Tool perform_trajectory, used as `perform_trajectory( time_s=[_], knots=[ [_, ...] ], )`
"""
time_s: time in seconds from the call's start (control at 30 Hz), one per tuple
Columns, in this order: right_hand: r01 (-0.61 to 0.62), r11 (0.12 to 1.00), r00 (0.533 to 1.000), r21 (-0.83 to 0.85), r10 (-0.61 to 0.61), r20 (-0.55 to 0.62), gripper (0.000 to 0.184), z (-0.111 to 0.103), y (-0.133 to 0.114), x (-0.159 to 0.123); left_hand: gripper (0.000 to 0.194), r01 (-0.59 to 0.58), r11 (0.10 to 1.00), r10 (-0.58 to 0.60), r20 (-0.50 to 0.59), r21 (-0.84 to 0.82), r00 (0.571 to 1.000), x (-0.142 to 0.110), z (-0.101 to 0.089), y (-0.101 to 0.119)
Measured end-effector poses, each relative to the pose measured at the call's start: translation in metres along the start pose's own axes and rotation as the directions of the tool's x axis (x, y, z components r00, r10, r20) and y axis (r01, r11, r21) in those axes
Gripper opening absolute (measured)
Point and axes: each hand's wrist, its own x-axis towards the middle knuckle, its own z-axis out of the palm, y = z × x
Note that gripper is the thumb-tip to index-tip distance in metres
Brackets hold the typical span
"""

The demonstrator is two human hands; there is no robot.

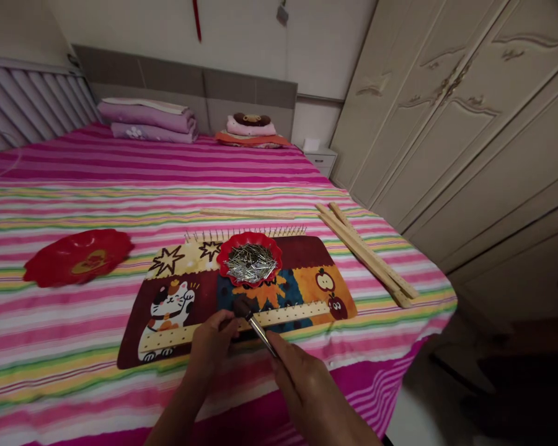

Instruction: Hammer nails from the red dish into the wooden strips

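My right hand (302, 378) is wrapped round a hammer (260, 332) with a shiny metal shaft. Its dark head is just above a wooden strip (172, 337) dotted with small holes. My left hand (214, 341) rests at that strip beside the hammer head, thumb and finger pinched together. Whatever lies between those fingertips is too small or hidden to name. The strip lies on a patterned mat (134, 328) with a cat and apples. Behind the strip, a red scalloped bowl (222, 267) holds a heap of nails (251, 263).
Beyond the bowl, another wooden strip (286, 231) bristles with upright nails. Bare wooden strips (360, 244) are stacked at the right, and one thin strip (246, 214) lies farther back. A red plate (51, 260) sits left on the striped bedspread (65, 207). Folded bedding (149, 121) is by the headboard.
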Motion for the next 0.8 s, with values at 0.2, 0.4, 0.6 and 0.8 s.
perform_trajectory(
  time_s=[0.2, 0.4, 0.6, 0.8],
  knots=[
    [0.006, 1.000, 1.000, -0.002, -0.006, -0.013, 0.049, 0.000, -0.003, 0.001, 0.021, 0.007, 1.000, -0.007, 0.006, -0.018, 1.000, 0.004, 0.000, -0.007],
    [-0.109, 0.934, 0.927, 0.339, 0.219, -0.304, 0.036, 0.002, 0.010, -0.019, 0.032, 0.003, 1.000, -0.003, 0.020, -0.029, 1.000, 0.006, -0.001, -0.011],
    [-0.084, 0.492, 0.527, 0.867, 0.760, -0.380, 0.055, -0.011, 0.039, -0.042, 0.048, -0.031, 0.998, 0.031, -0.010, -0.048, 0.999, 0.009, -0.016, -0.007],
    [0.052, 0.411, 0.427, 0.910, 0.815, -0.392, 0.051, -0.003, 0.088, -0.057, 0.034, -0.248, 0.934, 0.299, -0.183, 0.257, 0.937, 0.038, -0.023, 0.023]
  ],
)
